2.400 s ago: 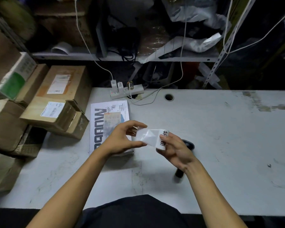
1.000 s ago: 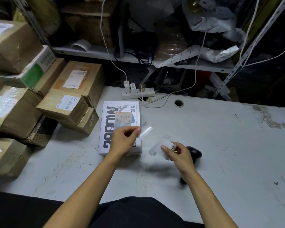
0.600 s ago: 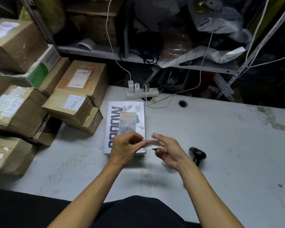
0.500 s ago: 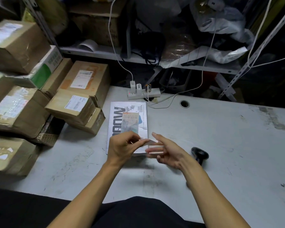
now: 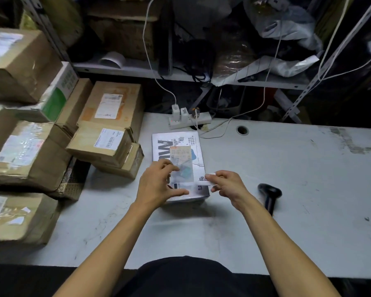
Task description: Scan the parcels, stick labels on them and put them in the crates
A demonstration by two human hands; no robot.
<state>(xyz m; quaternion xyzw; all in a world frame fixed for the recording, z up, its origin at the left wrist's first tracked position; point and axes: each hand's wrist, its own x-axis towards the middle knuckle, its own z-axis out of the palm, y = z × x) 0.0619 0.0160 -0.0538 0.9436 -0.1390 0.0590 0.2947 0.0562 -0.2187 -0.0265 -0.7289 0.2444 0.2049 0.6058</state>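
At the left edge of the frame, taped cardboard boxes sit stacked on the table, shipping slips up, probably waiting their turn. Centre: a flat white printed parcel lies on the grey table, already carrying 1 shipping slip on its top face. The left hand rests on the parcel's near left part, fingers spread and fairly straight, gripping nothing; I judge it steadies the parcel. Just right of it, the right hand pinches a small white label with black characters between thumb and forefinger, holding it at the parcel's near right corner, seemingly to press it down. Further right, a black handheld barcode scanner lies on the table, within reach. No crates in view.
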